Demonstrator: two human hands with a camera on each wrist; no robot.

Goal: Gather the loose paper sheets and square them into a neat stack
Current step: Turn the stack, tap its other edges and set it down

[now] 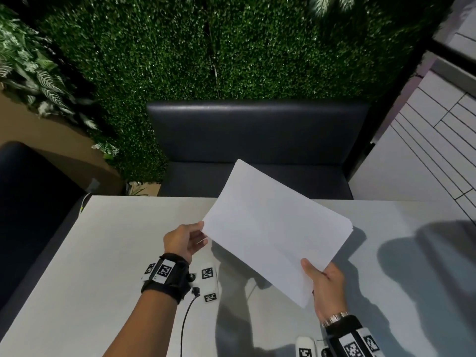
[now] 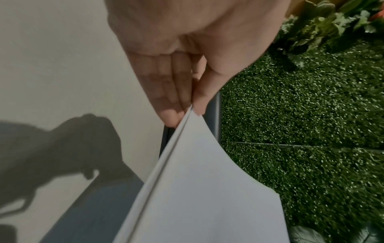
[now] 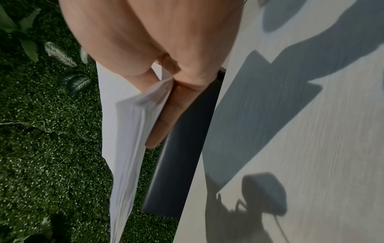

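A stack of white paper sheets (image 1: 275,228) is held tilted in the air over the far half of the pale table (image 1: 103,253), its sheet edges nearly flush. My left hand (image 1: 203,232) pinches the stack's left corner between thumb and fingers. The left wrist view shows that pinch (image 2: 187,113) at the tip of the corner of the paper (image 2: 207,189). My right hand (image 1: 313,274) grips the near right corner with the thumb on top and the fingers hidden beneath. In the right wrist view the sheets (image 3: 129,131) sit edge-on between thumb and fingers (image 3: 162,125).
A dark padded bench (image 1: 257,140) stands beyond the table's far edge, backed by a green hedge wall (image 1: 206,47). White marker tags (image 1: 208,284) and a black cable (image 1: 185,320) lie near the front. A tiled white wall (image 1: 425,150) rises at the right.
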